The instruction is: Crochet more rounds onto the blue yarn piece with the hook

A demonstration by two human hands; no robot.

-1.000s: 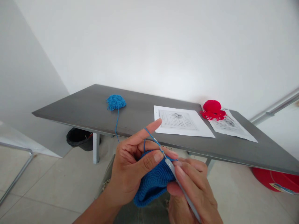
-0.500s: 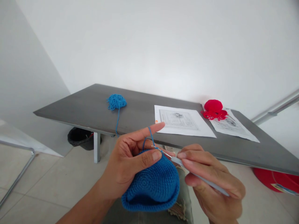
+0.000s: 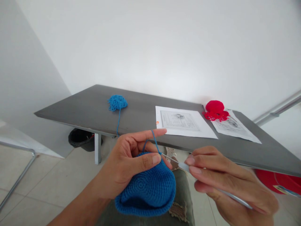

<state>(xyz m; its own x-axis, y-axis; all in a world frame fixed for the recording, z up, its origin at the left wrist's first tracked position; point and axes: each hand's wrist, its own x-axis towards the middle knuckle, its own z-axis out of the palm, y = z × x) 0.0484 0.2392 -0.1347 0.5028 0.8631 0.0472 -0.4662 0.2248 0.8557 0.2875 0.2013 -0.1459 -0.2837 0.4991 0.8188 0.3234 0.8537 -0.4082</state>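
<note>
Between its thumb and fingers, my left hand pinches the upper edge of a round blue crochet piece. A strand of blue yarn loops over the stretched-out left index finger and runs down to that edge. My right hand grips a crochet hook with a grey handle, held like a pen. The metal tip of the hook meets the work beside my left thumb; a loop at the tip is too small to make out. Up on the table lies a loose blue yarn bundle, its strand trailing over the front edge.
A dark grey table stands against the white wall. On it lie a printed sheet and a second sheet partly under red yarn. Below are a black bin and a red container.
My right hand has drawn the hook to the right and slightly down, away from my left index finger. The blue crochet piece has shifted a little left and down.
</note>
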